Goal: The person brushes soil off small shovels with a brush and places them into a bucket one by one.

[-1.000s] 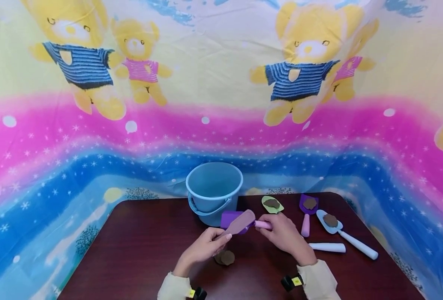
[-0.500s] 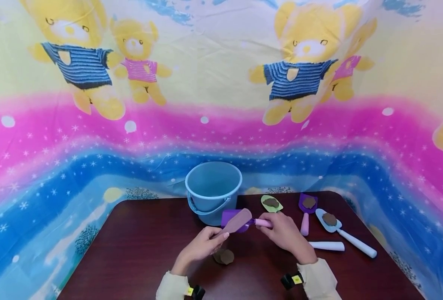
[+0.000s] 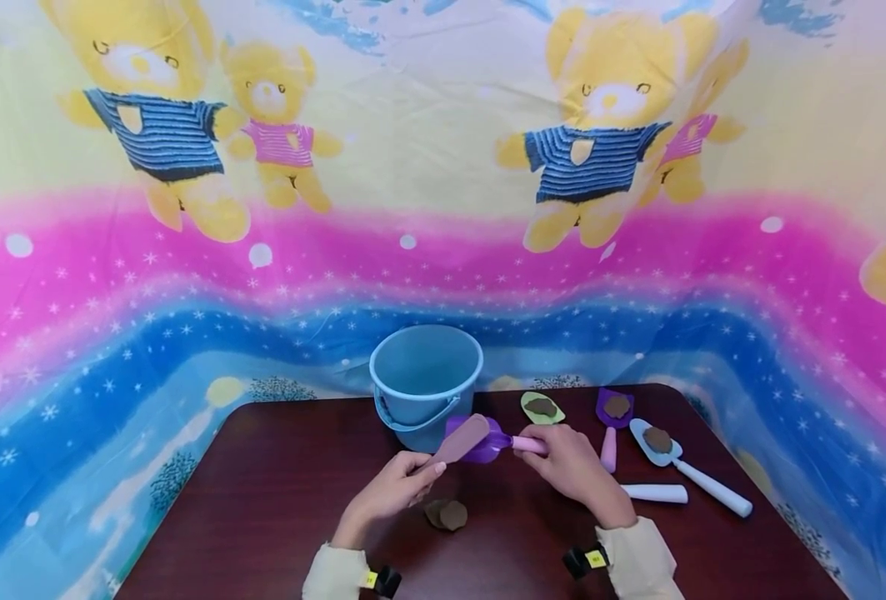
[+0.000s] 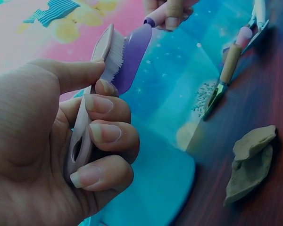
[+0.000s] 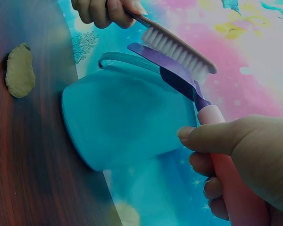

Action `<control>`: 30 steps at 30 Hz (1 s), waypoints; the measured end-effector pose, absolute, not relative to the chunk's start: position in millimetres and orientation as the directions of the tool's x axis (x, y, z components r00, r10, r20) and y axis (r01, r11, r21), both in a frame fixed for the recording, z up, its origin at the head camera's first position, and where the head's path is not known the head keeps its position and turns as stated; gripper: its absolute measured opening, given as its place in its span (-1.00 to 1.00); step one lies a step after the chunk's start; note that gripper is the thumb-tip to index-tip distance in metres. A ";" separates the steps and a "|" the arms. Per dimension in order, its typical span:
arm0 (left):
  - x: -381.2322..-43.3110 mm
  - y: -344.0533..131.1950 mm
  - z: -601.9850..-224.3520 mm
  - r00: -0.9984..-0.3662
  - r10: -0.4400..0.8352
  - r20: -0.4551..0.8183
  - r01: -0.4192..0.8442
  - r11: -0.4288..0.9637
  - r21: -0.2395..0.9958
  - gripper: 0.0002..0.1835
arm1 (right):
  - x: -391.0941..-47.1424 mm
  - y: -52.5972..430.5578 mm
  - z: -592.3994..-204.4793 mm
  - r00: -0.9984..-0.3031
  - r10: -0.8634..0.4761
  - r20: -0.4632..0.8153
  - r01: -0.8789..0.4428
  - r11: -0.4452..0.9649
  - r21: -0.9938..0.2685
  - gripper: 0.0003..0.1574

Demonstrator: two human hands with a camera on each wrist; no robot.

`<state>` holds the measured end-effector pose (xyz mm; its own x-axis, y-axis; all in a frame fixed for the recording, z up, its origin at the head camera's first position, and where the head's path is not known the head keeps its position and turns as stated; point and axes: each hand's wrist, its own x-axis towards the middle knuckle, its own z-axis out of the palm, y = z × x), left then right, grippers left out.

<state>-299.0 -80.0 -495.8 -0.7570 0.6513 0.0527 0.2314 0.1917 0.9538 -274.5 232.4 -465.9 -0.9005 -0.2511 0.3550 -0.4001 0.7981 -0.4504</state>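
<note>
pink, blue and yellow cloth point(image 3: 412, 167), printed with bears, spanned the back. in front of it was a dark reddish-brown table point(image 3: 262, 500), and near its far edge a blue bucket point(image 3: 405, 421) stood upright, its carrying handle down across the front. the left hand point(image 3: 392, 487) and the right hand point(image 3: 573, 467), both in cream sleeves point(image 3: 638, 558), were apart from each other. off to the right lay a pale blue trowel point(image 3: 713, 487), a brown lump point(image 3: 657, 439) on its blade. before the bucket, the right hand gripped the pink handle of a purple shovel point(image 3: 495, 445); the left hand had its fingers curled round the handle of a brush point(image 3: 463, 439), white bristles turned toward the shovel's blade, though i could not tell whether they all touched. a second purple shovel point(image 3: 609, 450) and a green shovel point(image 3: 558, 416) each bore a lump too. a white handle point(image 3: 660, 493) lay beside the right wrist, its other end hidden. smallest were the brown pieces point(image 3: 452, 515) lying on the table near the left hand
</note>
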 end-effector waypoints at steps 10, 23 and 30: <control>-304.9 -94.8 -495.8 -0.758 0.650 0.056 0.251 0.210 0.945 -0.52 | -273.7 235.3 -465.5 -0.907 -0.222 0.359 -0.381 0.795 -0.472 -0.84; -308.2 -109.4 -492.8 -0.766 0.640 0.055 0.238 0.203 0.950 -0.51 | -273.8 238.8 -461.1 -0.918 -0.180 0.354 -0.342 0.811 -0.474 -0.83; -309.1 -117.8 -491.6 -0.789 0.614 0.033 0.216 0.226 0.950 -0.51 | -271.5 240.8 -458.1 -0.919 -0.165 0.359 -0.332 0.814 -0.476 -0.82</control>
<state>-309.1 -117.8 -491.6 -0.7887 0.6138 0.0329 0.2158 0.2264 0.9498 -271.5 240.8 -458.1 -0.9188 -0.1647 0.3588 -0.3318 0.8145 -0.4760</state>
